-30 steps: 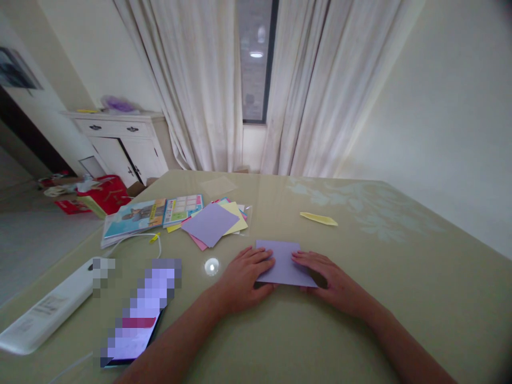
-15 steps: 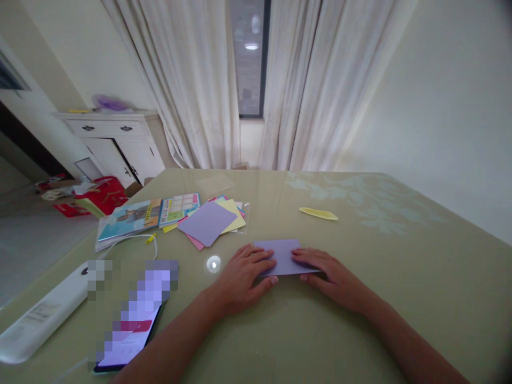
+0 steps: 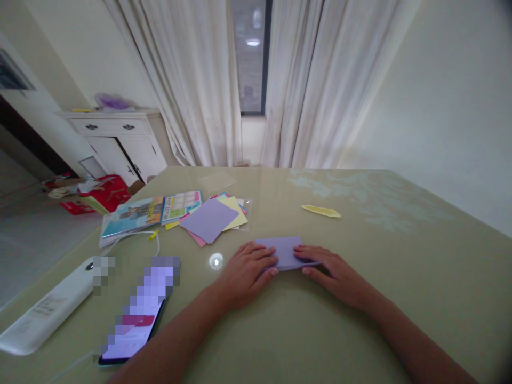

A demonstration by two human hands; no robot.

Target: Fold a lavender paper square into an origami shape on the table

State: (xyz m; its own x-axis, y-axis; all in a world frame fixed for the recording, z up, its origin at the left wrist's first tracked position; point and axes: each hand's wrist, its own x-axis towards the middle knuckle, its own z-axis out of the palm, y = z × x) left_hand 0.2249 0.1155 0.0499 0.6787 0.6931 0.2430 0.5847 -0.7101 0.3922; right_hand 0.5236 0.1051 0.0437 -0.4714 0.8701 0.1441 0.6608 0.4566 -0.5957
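Note:
A folded sheet of purple paper [image 3: 285, 252] lies on the table in front of me, its near edge slightly raised. My left hand [image 3: 248, 269] has its fingers across the top of the left end, with the thumb at the near edge. At the right end, my right hand [image 3: 333, 273] holds the paper between the fingers on top and the thumb at the near edge. Both thumb tips are at or just below that edge. The paper's two ends are partly hidden by my fingers.
A narrow folded yellow paper [image 3: 321, 211] lies beyond my right hand. To the left are a loose stack of coloured sheets [image 3: 210, 220], a booklet [image 3: 134, 216], a phone [image 3: 138, 333] beside my left forearm, and a white power strip [image 3: 48, 309] with a cable.
The near edge of the purple paper has lifted a little, showing a gap between its layers. My hands stay at its two ends; the whole view has shifted slightly.

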